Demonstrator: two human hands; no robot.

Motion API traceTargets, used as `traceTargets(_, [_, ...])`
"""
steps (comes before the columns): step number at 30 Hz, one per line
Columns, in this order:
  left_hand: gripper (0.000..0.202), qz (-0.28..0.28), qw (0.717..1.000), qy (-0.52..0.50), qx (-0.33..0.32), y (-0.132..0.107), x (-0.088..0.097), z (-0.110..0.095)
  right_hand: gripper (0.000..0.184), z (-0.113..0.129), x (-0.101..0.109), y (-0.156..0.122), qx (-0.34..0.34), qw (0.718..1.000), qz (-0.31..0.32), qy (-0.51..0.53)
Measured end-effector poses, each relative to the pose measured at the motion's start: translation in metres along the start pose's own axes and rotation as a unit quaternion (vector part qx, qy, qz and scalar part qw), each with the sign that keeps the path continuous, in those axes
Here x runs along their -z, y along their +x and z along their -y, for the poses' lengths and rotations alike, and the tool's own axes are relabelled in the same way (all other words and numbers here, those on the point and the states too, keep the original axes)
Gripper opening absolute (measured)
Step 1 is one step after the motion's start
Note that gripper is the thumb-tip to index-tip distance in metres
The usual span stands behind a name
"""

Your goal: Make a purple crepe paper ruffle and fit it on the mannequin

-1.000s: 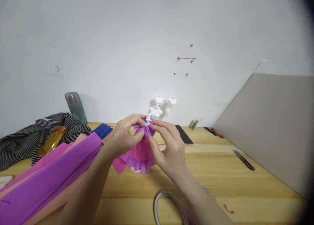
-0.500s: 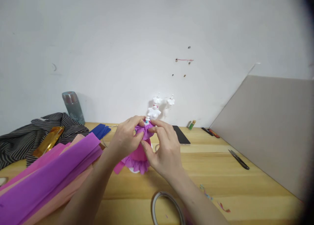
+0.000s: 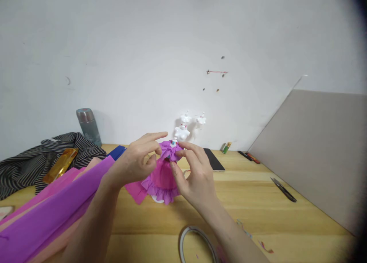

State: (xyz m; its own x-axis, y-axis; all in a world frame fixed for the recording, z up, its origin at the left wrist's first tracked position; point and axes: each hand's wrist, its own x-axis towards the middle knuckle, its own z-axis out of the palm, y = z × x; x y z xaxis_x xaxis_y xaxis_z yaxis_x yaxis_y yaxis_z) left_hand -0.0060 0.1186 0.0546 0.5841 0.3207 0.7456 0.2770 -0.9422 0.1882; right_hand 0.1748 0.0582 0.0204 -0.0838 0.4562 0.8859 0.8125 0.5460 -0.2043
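A small white mannequin stands upright on the table, dressed in a gathered purple paper ruffle around its shoulders and a pink skirt with a purple ruffled hem. My left hand is just left of the ruffle, fingers apart and nothing held. On the other side, my right hand has thumb and fingertips on the right edge of the ruffle, gripping it. A pink piece of paper lies beside the hem.
Purple, pink and peach paper sheets cover the left side, near striped cloth and a flask. More white mannequins stand at the wall. A tape roll lies in front; scissors are right, a black tablet behind.
My left hand has let go of the purple ruffle and drawn back to the left, its fingers opening. My right hand stays at the ruffle. The view has shifted slightly.
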Motion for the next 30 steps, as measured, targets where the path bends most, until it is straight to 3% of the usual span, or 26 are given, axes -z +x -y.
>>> traceTargets(3, [0.024, -0.042, 0.998, -0.012, 0.044, -0.001, 0.003, 0.002, 0.01, 0.0, 0.0, 0.0, 0.0, 1.0, 0.001, 0.003])
traceTargets(6, [0.016, -0.099, 0.972, -0.025, 0.211, 0.002, 0.004, 0.005, 0.009, 0.0, 0.0, 0.0, -0.005, 1.0, -0.002, 0.013])
traceTargets(9, [0.011, -0.04, 0.907, -0.14, 0.396, 0.006, 0.006, 0.002, 0.008, 0.0, 0.0, 0.0, -0.008, 1.0, -0.005, 0.021])
traceTargets(11, [0.027, 0.028, 0.863, -0.246, 0.441, 0.009, 0.006, -0.003, 0.009, 0.0, 0.0, 0.0, -0.008, 1.0, -0.003, 0.026])
traceTargets(13, [0.042, 0.048, 0.83, -0.318, 0.456, 0.01, 0.003, -0.008, 0.01, 0.0, -0.001, 0.0, -0.007, 1.0, 0.001, 0.03])
traceTargets(15, [0.047, 0.023, 0.809, -0.347, 0.474, 0.012, -0.003, -0.011, 0.01, 0.0, -0.001, 0.0, -0.007, 0.999, 0.002, 0.032])
traceTargets(20, [0.047, -0.034, 0.781, -0.383, 0.492, 0.015, -0.018, -0.012, 0.009, -0.002, -0.001, 0.0, -0.007, 1.0, -0.005, 0.03])
traceTargets(30, [0.048, 0.003, 0.78, -0.439, 0.446, 0.009, -0.011, -0.007, 0.009, -0.004, -0.002, 0.0, -0.007, 0.999, -0.003, 0.036])
